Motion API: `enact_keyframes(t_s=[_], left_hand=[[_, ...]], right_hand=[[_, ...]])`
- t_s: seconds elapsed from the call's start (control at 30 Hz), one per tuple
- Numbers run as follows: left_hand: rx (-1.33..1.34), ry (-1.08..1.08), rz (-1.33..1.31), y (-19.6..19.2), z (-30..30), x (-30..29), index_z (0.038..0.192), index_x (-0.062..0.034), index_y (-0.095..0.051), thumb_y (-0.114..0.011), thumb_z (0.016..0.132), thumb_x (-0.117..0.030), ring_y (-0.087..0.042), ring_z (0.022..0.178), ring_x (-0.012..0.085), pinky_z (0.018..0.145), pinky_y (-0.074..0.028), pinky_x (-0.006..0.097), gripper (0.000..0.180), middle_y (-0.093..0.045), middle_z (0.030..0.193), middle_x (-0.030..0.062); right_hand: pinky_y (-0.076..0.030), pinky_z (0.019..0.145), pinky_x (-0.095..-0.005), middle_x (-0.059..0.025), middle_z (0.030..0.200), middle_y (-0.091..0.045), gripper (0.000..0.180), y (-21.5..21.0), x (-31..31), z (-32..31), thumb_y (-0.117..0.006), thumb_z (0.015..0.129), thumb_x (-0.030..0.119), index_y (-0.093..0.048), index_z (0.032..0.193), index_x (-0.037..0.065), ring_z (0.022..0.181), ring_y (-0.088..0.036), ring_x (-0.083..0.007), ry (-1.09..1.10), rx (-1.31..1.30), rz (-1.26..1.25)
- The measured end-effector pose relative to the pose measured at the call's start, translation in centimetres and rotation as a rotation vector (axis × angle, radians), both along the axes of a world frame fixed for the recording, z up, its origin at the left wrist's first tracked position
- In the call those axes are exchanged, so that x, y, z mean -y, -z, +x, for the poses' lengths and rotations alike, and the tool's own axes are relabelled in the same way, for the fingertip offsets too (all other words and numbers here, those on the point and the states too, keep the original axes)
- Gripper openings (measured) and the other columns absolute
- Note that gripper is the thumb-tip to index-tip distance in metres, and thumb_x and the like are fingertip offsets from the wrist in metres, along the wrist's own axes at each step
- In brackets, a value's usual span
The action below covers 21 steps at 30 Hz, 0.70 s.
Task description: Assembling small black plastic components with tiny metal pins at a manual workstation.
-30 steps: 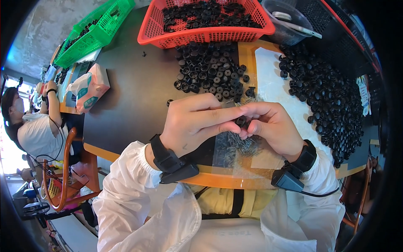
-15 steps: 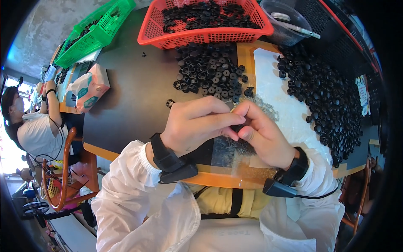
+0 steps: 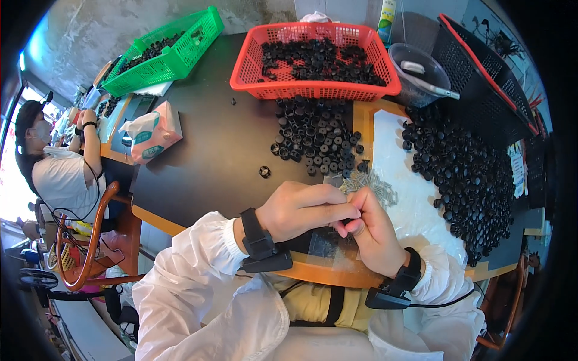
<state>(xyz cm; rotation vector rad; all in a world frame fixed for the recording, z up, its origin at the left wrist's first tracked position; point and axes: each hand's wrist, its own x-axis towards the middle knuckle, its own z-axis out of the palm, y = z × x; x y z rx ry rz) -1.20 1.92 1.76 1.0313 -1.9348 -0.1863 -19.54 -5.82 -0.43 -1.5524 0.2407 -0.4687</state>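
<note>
A: Position of the small black part (image 3: pixel 347 222)?
B: Between the fingertips of both hands, above the table's near edge; only a dark sliver shows.
A: Grip?
B: Left hand (image 3: pixel 296 210) and right hand (image 3: pixel 379 237) meet, thumbs and forefingers pinching the part from either side. Its orientation is hidden.
A: Surroundings?
B: Thin metal pins (image 3: pixel 376 188) just beyond the right fingertips. Farther out, loose black pieces (image 3: pixel 325 132) before the red basket (image 3: pixel 313 91); to the right, a heap of black caps (image 3: pixel 472 186) partly on a white sheet (image 3: pixel 391 150).
</note>
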Motion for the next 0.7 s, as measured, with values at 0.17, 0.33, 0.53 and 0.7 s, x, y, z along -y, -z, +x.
enact_keyframes(t_s=[0.17,0.33,0.53,0.7], left_hand=[[-0.115,0.013,-0.01,1.4,0.0,0.1,0.109,-0.0041,-0.069,-0.077,0.069,-0.003,-0.068,0.073,0.0192,0.064,-0.056,0.029,0.04,-0.065,0.088,0.0061],[-0.008,-0.063,-0.114,0.7,0.1,0.0,0.102,-0.0114,-0.073,-0.083,0.062,-0.021,-0.063,0.064,0.0167,0.055,-0.05,0.029,0.042,-0.061,0.079,0.0012],[0.036,-0.013,-0.167,0.9,0.2,-0.2,0.101,-0.0103,-0.072,-0.083,0.061,-0.029,-0.061,0.064,0.0182,0.055,-0.049,0.029,0.045,-0.061,0.082,0.0022],[-0.081,-0.078,-0.258,-0.6,0.5,-3.0,0.1,-0.0056,-0.068,-0.079,0.075,-0.013,-0.062,0.063,0.0204,0.054,-0.05,0.031,0.028,-0.06,0.077,0.0069]], right_hand=[[-0.044,0.078,-0.0269,-0.0049,0.094,-0.051,0.011,-0.5,1.2,0.0,-0.049,0.1,0.013,-0.042,0.102,0.005,0.083,-0.051,-0.0103,-0.106,0.049,0.046],[-0.044,0.075,-0.0282,-0.0044,0.088,-0.053,0.019,-1.1,2.0,0.1,-0.057,0.097,0.023,-0.051,0.103,0.006,0.078,-0.051,-0.0133,-0.166,0.02,-0.121],[-0.042,0.06,-0.0326,-0.0084,0.074,-0.054,0.021,-2.8,2.4,-0.3,-0.063,0.089,0.026,-0.065,0.088,0.005,0.065,-0.053,-0.0224,-0.153,-0.034,-0.478],[-0.039,0.05,-0.0358,-0.0078,0.056,-0.047,0.028,-5.2,4.3,-2.6,-0.07,0.079,0.021,-0.055,0.063,0.003,0.053,-0.05,-0.0252,0.138,-0.034,-0.892]])
